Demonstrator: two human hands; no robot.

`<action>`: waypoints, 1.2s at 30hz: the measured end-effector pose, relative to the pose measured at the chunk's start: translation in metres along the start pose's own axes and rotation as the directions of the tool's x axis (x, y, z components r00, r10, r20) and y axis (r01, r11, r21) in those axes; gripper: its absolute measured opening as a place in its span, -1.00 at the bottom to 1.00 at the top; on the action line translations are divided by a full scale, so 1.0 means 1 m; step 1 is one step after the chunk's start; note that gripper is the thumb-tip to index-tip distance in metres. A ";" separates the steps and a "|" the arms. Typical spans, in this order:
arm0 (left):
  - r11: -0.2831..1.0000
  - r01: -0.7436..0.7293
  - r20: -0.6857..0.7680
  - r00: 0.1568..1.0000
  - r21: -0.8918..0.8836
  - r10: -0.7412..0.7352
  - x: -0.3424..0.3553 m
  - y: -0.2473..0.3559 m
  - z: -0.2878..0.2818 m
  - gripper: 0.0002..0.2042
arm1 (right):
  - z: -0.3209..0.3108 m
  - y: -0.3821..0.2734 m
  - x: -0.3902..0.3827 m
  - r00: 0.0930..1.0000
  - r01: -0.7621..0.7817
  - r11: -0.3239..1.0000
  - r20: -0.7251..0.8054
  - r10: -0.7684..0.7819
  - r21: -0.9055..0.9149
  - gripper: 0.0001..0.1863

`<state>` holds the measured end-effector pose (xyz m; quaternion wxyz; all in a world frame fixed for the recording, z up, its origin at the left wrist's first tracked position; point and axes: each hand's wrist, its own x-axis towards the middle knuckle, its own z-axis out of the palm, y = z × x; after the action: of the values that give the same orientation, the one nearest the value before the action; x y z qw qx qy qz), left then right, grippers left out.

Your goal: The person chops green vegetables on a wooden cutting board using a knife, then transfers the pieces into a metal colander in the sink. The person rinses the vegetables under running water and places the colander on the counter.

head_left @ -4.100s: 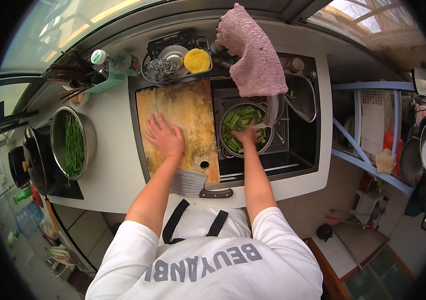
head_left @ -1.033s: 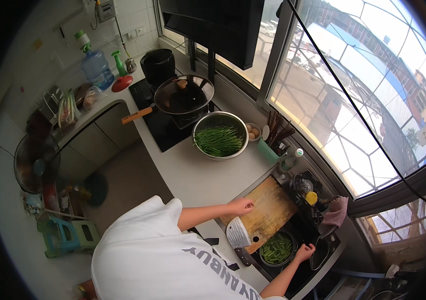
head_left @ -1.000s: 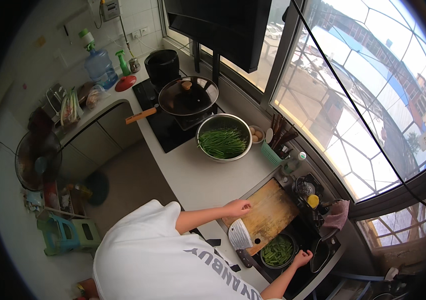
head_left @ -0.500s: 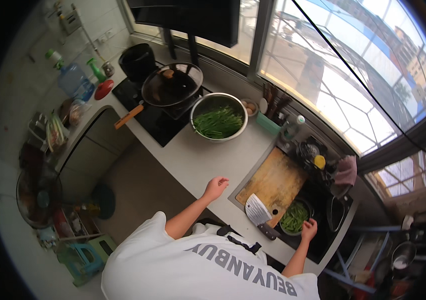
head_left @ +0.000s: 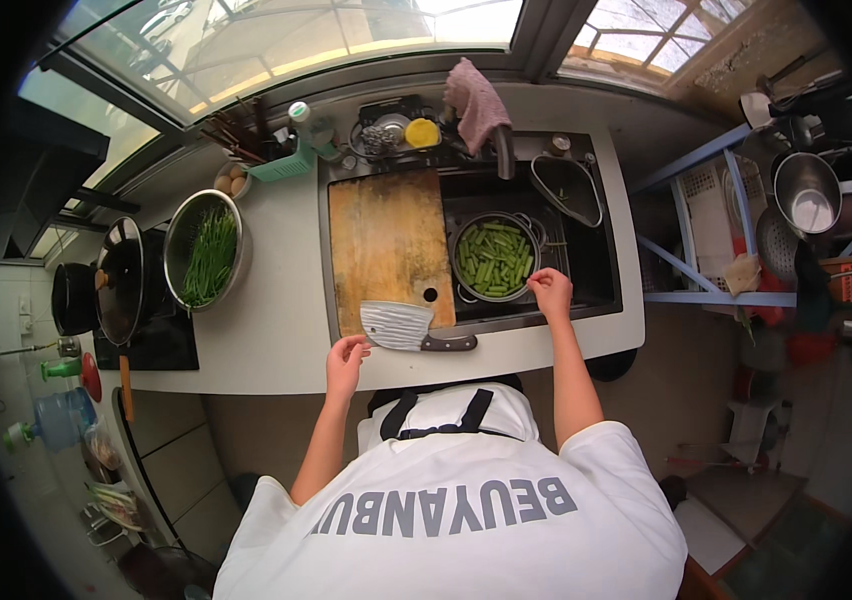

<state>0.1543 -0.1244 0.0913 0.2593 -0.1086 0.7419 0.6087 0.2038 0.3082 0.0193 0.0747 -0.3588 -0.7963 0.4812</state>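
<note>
Pot (head_left: 493, 298) of cut green stems (head_left: 493, 257) just right of the cutting board (head_left: 386, 235), in the sink (head_left: 589, 280). Right hand (head_left: 552, 293) farther right of the board, near the pot's rim, fingertips drawn together, any grip impossible to tell; left hand (head_left: 347, 360) half open at the board's near left corner, beside the cleaver (head_left: 396, 328) lying across its near edge.

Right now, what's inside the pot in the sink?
The pot holds short pieces of green vegetable, spread across it. They cover its bottom, so anything beneath them cannot be seen.
</note>
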 end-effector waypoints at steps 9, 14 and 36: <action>0.999 -0.032 0.271 0.962 0.044 0.019 0.036 0.035 0.165 -0.79 | -0.006 0.020 0.041 0.979 -0.011 0.991 0.203 -0.017 0.135 -0.85; 0.999 -0.036 0.371 0.928 -0.013 0.038 0.040 0.051 0.252 -0.79 | -0.014 0.010 0.047 0.968 -0.037 0.982 0.252 -0.010 0.184 -0.83; 0.991 0.044 0.350 0.933 0.129 -0.087 0.057 0.028 0.269 -0.78 | 0.015 0.064 0.069 0.948 0.252 0.947 0.147 -0.283 0.197 -0.40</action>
<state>0.1610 0.1493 0.0524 0.4149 -0.0060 0.7139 0.5640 0.1781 0.3600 -0.0572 0.1013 -0.1958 -0.7956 0.5642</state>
